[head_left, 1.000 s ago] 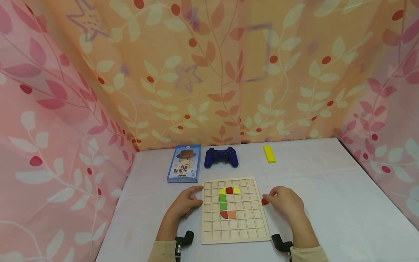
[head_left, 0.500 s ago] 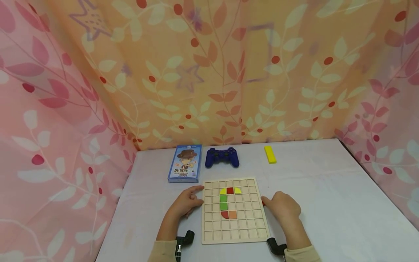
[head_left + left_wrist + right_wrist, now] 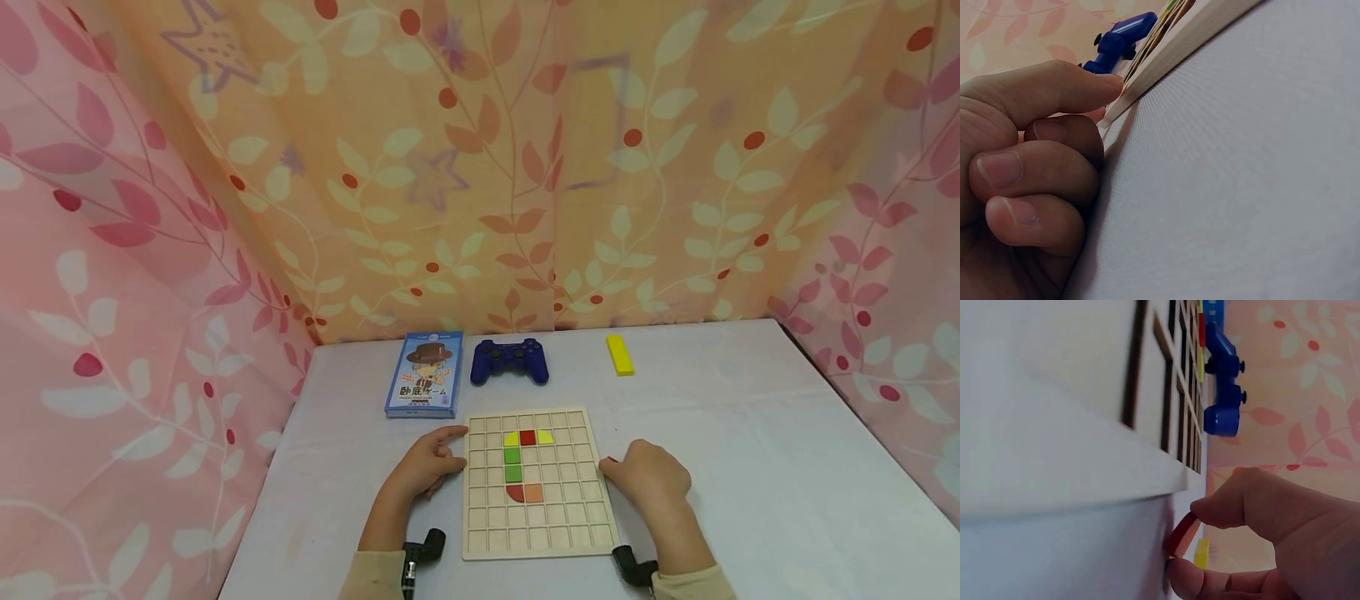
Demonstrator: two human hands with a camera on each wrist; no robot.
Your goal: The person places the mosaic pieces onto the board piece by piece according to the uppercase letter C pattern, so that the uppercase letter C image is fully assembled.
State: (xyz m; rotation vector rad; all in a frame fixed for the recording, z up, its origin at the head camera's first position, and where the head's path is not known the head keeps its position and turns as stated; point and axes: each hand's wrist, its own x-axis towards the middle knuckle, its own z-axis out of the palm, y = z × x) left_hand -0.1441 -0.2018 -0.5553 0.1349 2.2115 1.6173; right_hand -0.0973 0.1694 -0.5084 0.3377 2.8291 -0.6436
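A square wooden grid board (image 3: pixel 566 533) lies on the white table. Coloured flat pieces sit in its cells: yellow, red, green, dark red and orange (image 3: pixel 533 493). My left hand (image 3: pixel 426 460) rests at the board's left edge, index fingertip and thumb touching it; the left wrist view shows the other fingers loosely curled. Just beyond the board's right edge, my right hand (image 3: pixel 651 479) pinches a small red piece (image 3: pixel 1182 536) between thumb and finger, seen in the right wrist view. From the head camera that piece is almost wholly hidden by the hand.
Behind the board stand a blue game box (image 3: pixel 424 375) and a dark blue game controller (image 3: pixel 510 362). A yellow bar (image 3: pixel 620 356) lies at the back right. Patterned curtains (image 3: pixel 480 167) rise along the back and both sides.
My right hand has turned so its back faces up and shifted slightly toward the board, covering most of the red piece. The left hand and the board pieces stay as they were.
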